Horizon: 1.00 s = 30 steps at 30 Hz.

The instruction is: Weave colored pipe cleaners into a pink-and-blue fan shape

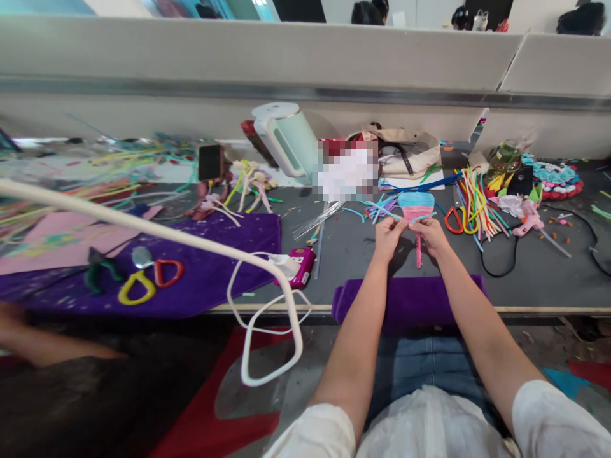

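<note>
A blue and pink piece made of pipe cleaners (416,201) is held over the dark table, its wide striped part up and a pink stem hanging down. My left hand (388,235) is closed on its lower left edge. On the right side, my right hand (430,233) pinches the same piece, and a light blue strand runs near the fingertips of both hands. Under my forearms lies a rolled purple cloth (410,302). Red-handled scissors (454,220) and a bundle of colourful pipe cleaners (477,200) are to the right of my hands.
A white lamp arm (191,242) crosses the left side. Behind stand a pale green appliance (291,143) and a beige bag (415,152). Pliers (100,270) and yellow-handled scissors (137,288) lie on purple cloth (258,238). Another person's arm (52,337) is at lower left.
</note>
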Available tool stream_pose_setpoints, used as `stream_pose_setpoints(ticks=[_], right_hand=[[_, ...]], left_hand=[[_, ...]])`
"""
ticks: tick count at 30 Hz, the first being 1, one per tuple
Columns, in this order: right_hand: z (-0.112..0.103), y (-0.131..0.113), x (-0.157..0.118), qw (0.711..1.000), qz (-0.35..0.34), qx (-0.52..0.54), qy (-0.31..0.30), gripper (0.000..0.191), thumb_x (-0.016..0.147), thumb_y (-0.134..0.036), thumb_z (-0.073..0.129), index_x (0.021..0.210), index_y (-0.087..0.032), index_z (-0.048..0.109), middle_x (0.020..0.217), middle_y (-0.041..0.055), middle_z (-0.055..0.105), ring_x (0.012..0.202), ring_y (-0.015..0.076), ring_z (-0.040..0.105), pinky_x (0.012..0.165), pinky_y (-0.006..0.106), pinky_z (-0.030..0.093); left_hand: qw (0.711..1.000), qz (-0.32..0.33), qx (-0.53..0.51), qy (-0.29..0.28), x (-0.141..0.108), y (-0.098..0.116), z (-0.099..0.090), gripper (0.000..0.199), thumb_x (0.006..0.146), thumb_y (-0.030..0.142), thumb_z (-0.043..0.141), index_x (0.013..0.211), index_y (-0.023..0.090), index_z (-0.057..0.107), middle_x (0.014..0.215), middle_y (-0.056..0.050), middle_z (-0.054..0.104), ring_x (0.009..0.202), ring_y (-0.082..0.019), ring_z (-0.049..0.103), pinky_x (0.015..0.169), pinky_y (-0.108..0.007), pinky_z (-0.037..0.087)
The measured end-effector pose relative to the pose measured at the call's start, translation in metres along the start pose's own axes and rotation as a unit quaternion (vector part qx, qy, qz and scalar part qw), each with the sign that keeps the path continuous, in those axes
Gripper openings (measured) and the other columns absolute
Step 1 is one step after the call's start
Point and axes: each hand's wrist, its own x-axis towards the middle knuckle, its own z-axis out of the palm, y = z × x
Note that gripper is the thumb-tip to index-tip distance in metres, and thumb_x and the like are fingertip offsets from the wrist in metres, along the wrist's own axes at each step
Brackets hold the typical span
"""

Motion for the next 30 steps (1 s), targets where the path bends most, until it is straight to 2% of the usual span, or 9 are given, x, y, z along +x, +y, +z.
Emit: stream_pose_setpoints(ticks=[2,4,8,11,14,18,23,25,30], right_hand=[[0.001,0.0,-0.001,0.995,-0.06,-0.077,0.032,0.024,0.065,-0.041,0.074,0.067,-0.018,0.066,0.065,0.001,0.065,0.065,0.0156,0.056,0.068,0.03,0.044],[0.002,0.0,-0.004,0.962,-0.153,-0.211,0.077,0.021,0.075,-0.039,0.067,0.069,-0.02,0.065,0.072,0.0036,0.066,0.075,0.0189,0.058,0.074,0.032,0.045],[0.003,-0.004,-0.011,0.821,-0.313,-0.47,0.084,0.017,0.088,-0.03,0.056,0.076,-0.021,0.063,0.084,0.0068,0.064,0.09,0.0225,0.053,0.083,0.036,0.04],[0.003,-0.007,-0.016,0.754,-0.347,-0.554,0.061,0.018,0.092,-0.026,0.052,0.079,-0.021,0.062,0.085,0.0072,0.063,0.089,0.0228,0.05,0.08,0.036,0.036],[0.004,-0.009,-0.018,0.735,-0.354,-0.576,0.051,0.019,0.093,-0.026,0.05,0.08,-0.021,0.063,0.084,0.0075,0.063,0.089,0.0233,0.049,0.08,0.037,0.034],[0.005,-0.004,-0.016,0.782,-0.331,-0.526,0.042,0.014,0.088,-0.026,0.056,0.079,-0.02,0.065,0.083,0.0068,0.065,0.088,0.0225,0.05,0.079,0.035,0.036],[0.001,-0.001,-0.008,0.934,-0.189,-0.303,0.022,0.016,0.079,-0.034,0.063,0.069,-0.021,0.065,0.07,0.0004,0.064,0.071,0.0169,0.053,0.072,0.031,0.041],[-0.002,-0.002,-0.005,0.976,-0.115,-0.184,-0.012,0.018,0.073,-0.037,0.068,0.066,-0.02,0.065,0.066,-0.0017,0.063,0.066,0.0147,0.052,0.069,0.029,0.042],[-0.007,-0.006,-0.005,0.997,0.015,-0.026,-0.064,0.02,0.06,-0.033,0.079,0.065,-0.018,0.068,0.064,-0.0014,0.064,0.064,0.0128,0.053,0.069,0.028,0.042]], left_hand=[[1.0,-0.01,-0.005,0.009,0.0,-0.001,0.001,0.037,0.069,0.049,0.077,0.065,0.015,0.063,0.059,0.0,0.059,0.054,-0.01,0.049,0.053,-0.023,0.039],[0.999,-0.031,-0.017,0.013,0.001,-0.002,0.001,0.04,0.07,0.052,0.076,0.064,0.015,0.061,0.058,0.001,0.058,0.051,-0.009,0.048,0.051,-0.023,0.04],[0.995,-0.073,-0.059,0.044,0.002,-0.007,-0.001,0.044,0.068,0.055,0.076,0.063,0.016,0.059,0.057,0.003,0.055,0.046,-0.007,0.045,0.046,-0.022,0.04],[0.988,-0.114,-0.077,0.064,0.003,-0.01,-0.003,0.044,0.063,0.054,0.079,0.062,0.016,0.058,0.056,0.003,0.054,0.044,-0.006,0.045,0.043,-0.021,0.04],[0.986,-0.136,-0.073,0.065,0.004,-0.012,-0.004,0.045,0.06,0.053,0.081,0.059,0.015,0.056,0.053,0.003,0.053,0.043,-0.006,0.044,0.042,-0.02,0.039],[0.987,-0.119,-0.073,0.074,0.005,-0.012,-0.007,0.044,0.057,0.05,0.084,0.059,0.016,0.057,0.054,0.001,0.057,0.047,-0.007,0.048,0.045,-0.02,0.041],[0.996,-0.067,-0.042,0.047,0.007,-0.008,-0.009,0.04,0.063,0.048,0.081,0.057,0.016,0.057,0.051,0.002,0.055,0.047,-0.009,0.046,0.047,-0.022,0.038],[0.997,-0.055,-0.036,0.028,0.007,-0.005,-0.009,0.039,0.065,0.047,0.08,0.058,0.016,0.058,0.052,0.002,0.055,0.047,-0.008,0.045,0.048,-0.022,0.037],[0.998,-0.038,-0.043,-0.026,0.004,0.003,-0.008,0.037,0.066,0.047,0.08,0.059,0.016,0.06,0.054,0.001,0.055,0.049,-0.008,0.043,0.048,-0.022,0.034]])
